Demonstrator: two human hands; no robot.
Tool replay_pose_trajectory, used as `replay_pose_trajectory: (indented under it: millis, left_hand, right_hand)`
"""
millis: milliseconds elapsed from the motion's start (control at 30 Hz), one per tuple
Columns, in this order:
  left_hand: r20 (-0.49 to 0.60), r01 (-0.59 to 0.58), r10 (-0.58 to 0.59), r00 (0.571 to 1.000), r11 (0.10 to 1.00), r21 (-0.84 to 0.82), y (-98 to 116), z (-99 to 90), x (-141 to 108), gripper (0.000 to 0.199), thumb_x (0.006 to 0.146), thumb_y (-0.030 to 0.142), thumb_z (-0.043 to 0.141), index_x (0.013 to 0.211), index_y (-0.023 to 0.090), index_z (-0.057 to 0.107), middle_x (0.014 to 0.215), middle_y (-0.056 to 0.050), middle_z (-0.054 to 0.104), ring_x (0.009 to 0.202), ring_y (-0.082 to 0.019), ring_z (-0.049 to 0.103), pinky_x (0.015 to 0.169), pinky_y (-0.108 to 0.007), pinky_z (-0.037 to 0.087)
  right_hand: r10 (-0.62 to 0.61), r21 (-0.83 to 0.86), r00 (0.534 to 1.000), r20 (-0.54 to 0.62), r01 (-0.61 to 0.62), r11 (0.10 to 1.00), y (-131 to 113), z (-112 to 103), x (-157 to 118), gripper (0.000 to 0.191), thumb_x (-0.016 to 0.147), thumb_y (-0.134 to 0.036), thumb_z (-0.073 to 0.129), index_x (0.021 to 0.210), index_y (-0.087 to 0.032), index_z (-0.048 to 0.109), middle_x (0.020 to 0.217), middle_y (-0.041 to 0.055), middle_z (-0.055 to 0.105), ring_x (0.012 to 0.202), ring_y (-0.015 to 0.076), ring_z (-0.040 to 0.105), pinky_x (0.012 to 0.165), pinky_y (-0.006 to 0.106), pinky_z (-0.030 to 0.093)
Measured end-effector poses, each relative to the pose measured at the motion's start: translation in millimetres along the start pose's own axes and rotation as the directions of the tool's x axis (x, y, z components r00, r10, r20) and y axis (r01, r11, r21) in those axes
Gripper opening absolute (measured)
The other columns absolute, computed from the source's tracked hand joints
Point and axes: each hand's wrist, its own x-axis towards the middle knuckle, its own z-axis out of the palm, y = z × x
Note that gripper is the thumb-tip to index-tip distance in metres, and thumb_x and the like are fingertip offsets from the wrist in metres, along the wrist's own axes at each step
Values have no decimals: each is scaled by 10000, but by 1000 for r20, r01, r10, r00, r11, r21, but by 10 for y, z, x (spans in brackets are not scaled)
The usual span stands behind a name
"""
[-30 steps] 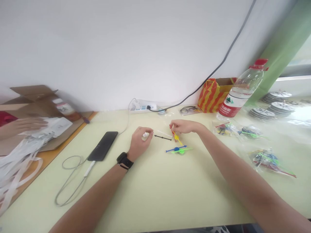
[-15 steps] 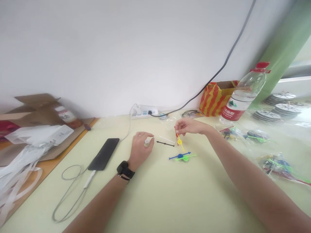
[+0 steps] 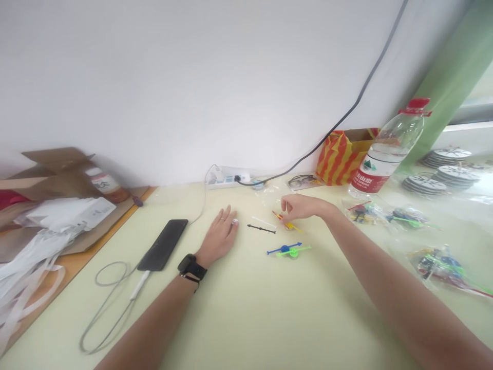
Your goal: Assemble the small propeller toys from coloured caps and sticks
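Observation:
My left hand [image 3: 220,234] lies palm down on the table, fingers stretched, with a small white round piece [image 3: 234,221] beside its thumb and forefinger. My right hand [image 3: 298,207] is bent in a pinch over the red pointer [image 3: 276,214] and the yellow pointer [image 3: 293,226]; its fingertips partly hide them, so a grip on either is unclear. Between the hands lie a black double-ended pointer [image 3: 261,228] and a thin white one [image 3: 264,222]. Nearer to me, a blue pointer [image 3: 285,248] touches a green one [image 3: 294,252].
A phone [image 3: 164,245] with a cable is on the left, near cardboard and white straps. A power strip [image 3: 227,177] sits against the wall. At right are a striped bag [image 3: 335,159], a water bottle [image 3: 372,169], bagged parts [image 3: 439,264] and stacked discs [image 3: 423,184].
My left hand has flattened onto the table, and the white piece is now beside its fingers. My right hand has lowered slightly; the red and yellow pointers, upright before, now lie flatter.

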Motion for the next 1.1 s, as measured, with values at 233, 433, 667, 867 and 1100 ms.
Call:
replay_pose_trajectory:
  millis: [233,433,667,867,1100]
  left_hand:
    - [-64,0,-2,998,1000,-31,-31,43,0,580,1048,515,409,1540,211,453,1695,-162,264,1582,-370,188,1241,-612,257]
    - [-105,21,-32,994,994,-105,1,8,6,540,1036,517,446,1493,237,509,1668,-150,339,1567,-351,258,1245,-591,260]
    - [-114,58,-85,990,973,-225,16,-41,43,466,1064,442,396,1441,219,554,1617,-148,428,1532,-321,332,1233,-594,291]
    - [-194,64,-121,974,959,-277,55,-79,-19,389,1049,432,443,1329,225,617,1577,-146,477,1503,-315,372,1221,-598,309]
    - [-417,20,-177,892,935,-355,75,-202,-106,290,1004,389,550,1241,250,641,1356,-99,666,1268,-282,597,1086,-509,473]
  right_hand:
    - [-10,93,991,136,-2,996,13,0,-9,292,659,-253,793,914,-216,654,928,57,772,767,214,707,573,267,457]
    - [-55,143,989,138,35,989,64,-106,-80,269,675,-217,748,941,-221,706,998,62,785,866,241,717,633,278,487]
    - [-91,89,987,130,80,993,135,-226,-125,146,738,-274,738,872,-217,745,932,69,772,860,257,699,642,300,480]
    - [4,30,998,64,-6,1000,84,-243,-203,76,754,-238,736,822,-230,704,989,69,752,869,254,676,632,301,463]
    - [-30,23,992,124,27,999,67,-352,-331,107,781,-257,722,878,-222,695,994,77,747,854,251,668,607,298,453]
